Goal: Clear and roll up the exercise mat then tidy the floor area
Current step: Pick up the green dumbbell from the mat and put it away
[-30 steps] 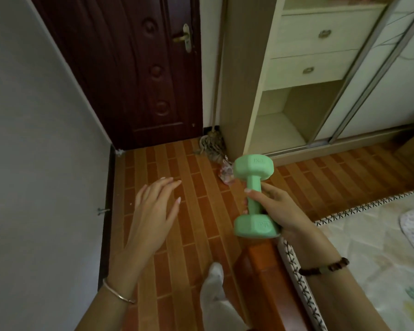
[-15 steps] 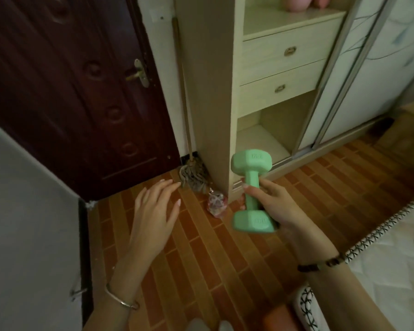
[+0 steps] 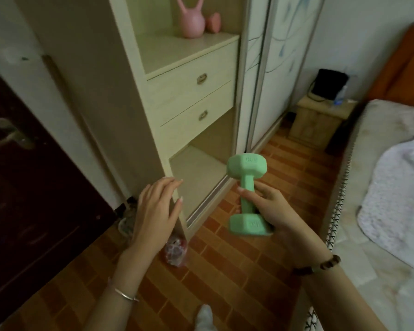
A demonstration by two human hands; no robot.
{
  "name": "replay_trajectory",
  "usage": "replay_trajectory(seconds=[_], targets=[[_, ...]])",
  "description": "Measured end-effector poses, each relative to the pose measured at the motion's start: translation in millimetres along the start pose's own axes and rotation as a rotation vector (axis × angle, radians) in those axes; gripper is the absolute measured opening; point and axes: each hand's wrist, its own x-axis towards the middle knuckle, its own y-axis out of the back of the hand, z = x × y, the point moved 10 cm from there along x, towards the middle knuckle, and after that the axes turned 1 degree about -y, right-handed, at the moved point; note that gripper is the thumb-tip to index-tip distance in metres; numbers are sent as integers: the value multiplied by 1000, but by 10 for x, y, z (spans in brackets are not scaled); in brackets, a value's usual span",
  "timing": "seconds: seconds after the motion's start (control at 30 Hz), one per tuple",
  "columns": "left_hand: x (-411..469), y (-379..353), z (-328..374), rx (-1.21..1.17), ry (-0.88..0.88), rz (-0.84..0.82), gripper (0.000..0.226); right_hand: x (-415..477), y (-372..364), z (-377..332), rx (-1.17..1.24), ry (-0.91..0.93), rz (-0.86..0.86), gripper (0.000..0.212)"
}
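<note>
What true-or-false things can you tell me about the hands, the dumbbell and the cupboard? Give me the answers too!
1. The right hand holds the green dumbbell by its handle. True.
2. The left hand holds a ball. False: it is open and holds nothing.
3. A pink object stands on the shelf above the drawers. True.
4. Both drawers are pulled out. False: both are shut.
5. The dumbbell lies on the floor. False: it is held upright, above the floor.
</note>
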Motion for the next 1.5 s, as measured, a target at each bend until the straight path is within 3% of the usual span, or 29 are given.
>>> replay_trajectory(seconds=[0.33,0.5,1.07,1.5], targets=[[1539,-408,73,-113,-238,23,38,827,440,-422,116,30,228,14],[2125,-654,213,-88,-288,29,39,1296,725,-576,149,37,263,18],[4153,-1243,488,-45,-148,172,37,3565,1738,-1599,11,93,37,20],[5619,-960,271,72,-128,317,35,5172,1578,-2805,-19,300,-115,28]])
